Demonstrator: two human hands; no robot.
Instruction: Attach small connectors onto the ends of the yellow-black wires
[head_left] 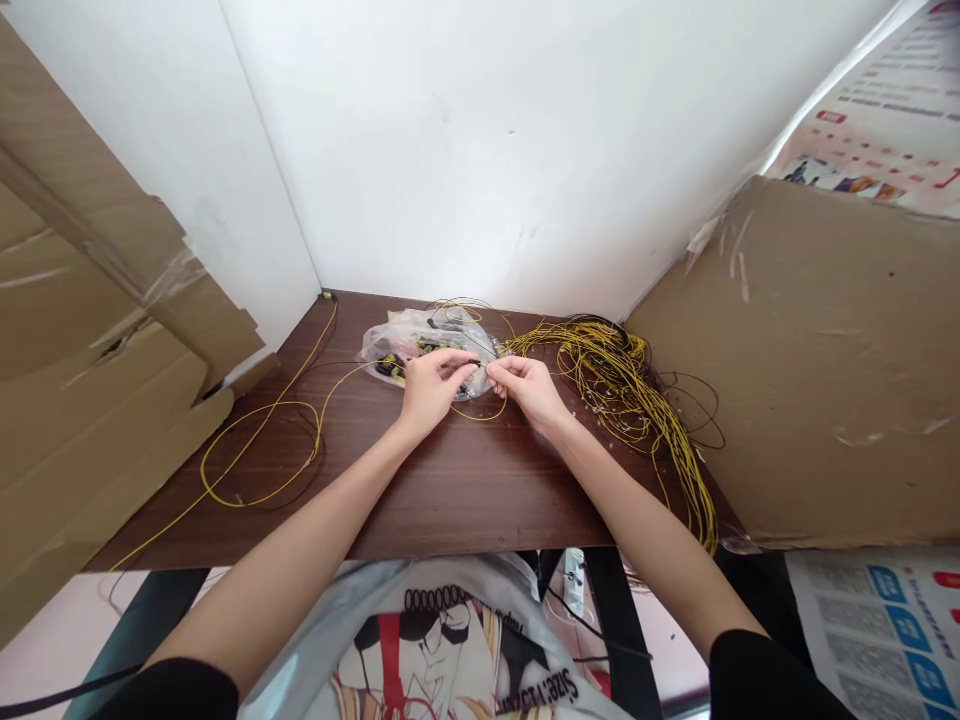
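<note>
Over the back middle of the brown table, my left hand [435, 388] pinches a small black part [474, 363] between thumb and fingertips. My right hand [529, 388] is closed in a pinch just to its right, on what looks like a thin wire. The two sets of fingertips are almost touching. Behind and below them lies a clear plastic bag [382, 337] with small black and yellow pieces in it. A long yellow wire [319, 430] runs from near my left hand and loops across the left of the table.
A thick bundle of yellow and black wires [600, 365] lies at the right, hanging over the front edge. Cardboard sheets [825, 370] stand on both sides, and a white wall [480, 150] rises behind. A printed plastic bag [442, 650] covers my lap, below the table [480, 510].
</note>
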